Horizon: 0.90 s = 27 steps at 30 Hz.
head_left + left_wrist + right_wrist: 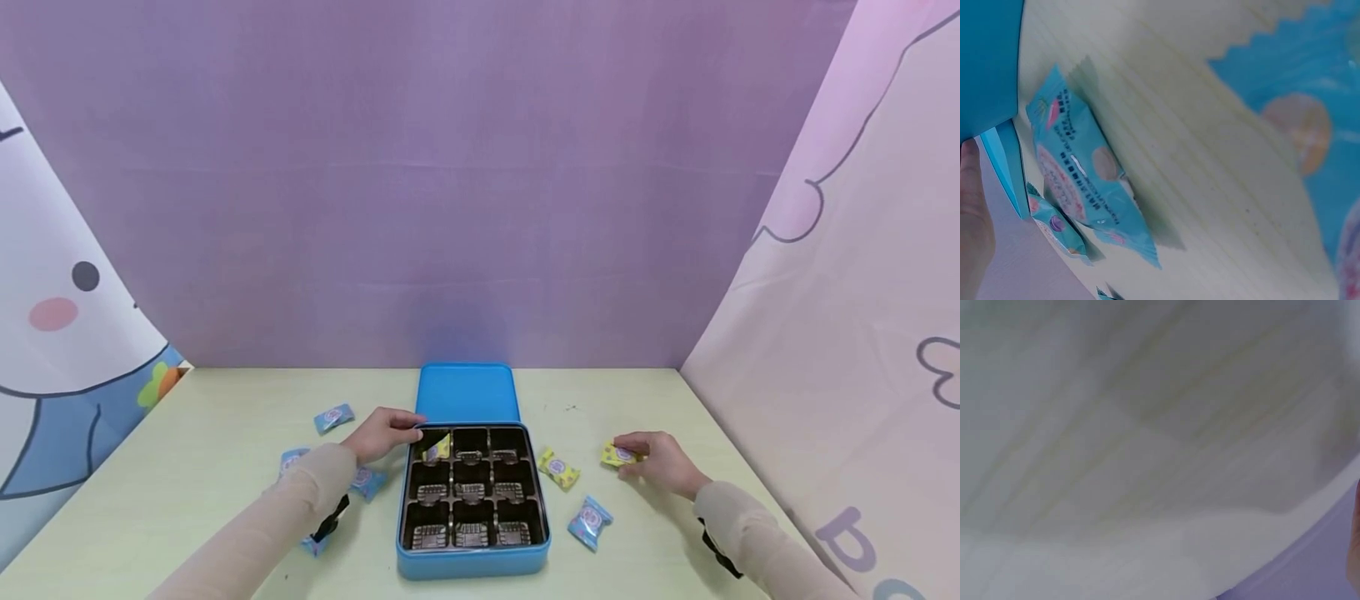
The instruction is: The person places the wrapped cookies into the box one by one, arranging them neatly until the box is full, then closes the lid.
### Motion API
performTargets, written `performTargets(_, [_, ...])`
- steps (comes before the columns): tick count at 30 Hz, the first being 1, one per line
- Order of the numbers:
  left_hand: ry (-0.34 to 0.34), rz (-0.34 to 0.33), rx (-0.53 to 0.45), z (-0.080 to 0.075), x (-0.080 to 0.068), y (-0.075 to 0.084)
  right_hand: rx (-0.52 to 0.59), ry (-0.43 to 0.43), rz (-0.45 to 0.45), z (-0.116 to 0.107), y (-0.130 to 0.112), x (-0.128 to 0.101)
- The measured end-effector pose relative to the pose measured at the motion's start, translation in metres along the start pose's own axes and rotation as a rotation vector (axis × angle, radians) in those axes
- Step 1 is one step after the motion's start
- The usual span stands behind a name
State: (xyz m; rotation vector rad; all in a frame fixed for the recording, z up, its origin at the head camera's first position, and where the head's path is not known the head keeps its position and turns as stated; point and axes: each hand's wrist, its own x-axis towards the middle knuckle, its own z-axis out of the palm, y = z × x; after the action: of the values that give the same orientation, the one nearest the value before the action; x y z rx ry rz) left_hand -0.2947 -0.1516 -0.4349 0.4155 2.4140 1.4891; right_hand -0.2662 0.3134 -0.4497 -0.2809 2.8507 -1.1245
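Observation:
A blue tin box [474,565] stands with its lid [468,392] folded back, a dark tray of square compartments inside. My left hand [384,435] grips its back left corner; a finger [974,225] reaches the tin in the left wrist view. One yellow wrapped candy [437,448] sits tilted in the back left compartment. To the right, my right hand [663,462] pinches another yellow wrapped candy [617,454] between thumb and fingers, low over the table. The right wrist view shows only a hand's edge, its candy hidden.
Between tin and right hand lie a yellow candy [558,469] and a blue candy [590,523]. Several blue candies lie left of the tin, including one at the back [333,418] and one by the left wrist [369,482]. A purple cloth [450,208] hangs behind the table.

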Motion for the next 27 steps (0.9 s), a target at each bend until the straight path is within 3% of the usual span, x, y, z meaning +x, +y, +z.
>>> performTargets(27, [0.006, 0.002, 0.006, -0.001, -0.001, 0.001, 0.042, 0.009, -0.061, -0.006, -0.028, 0.005])
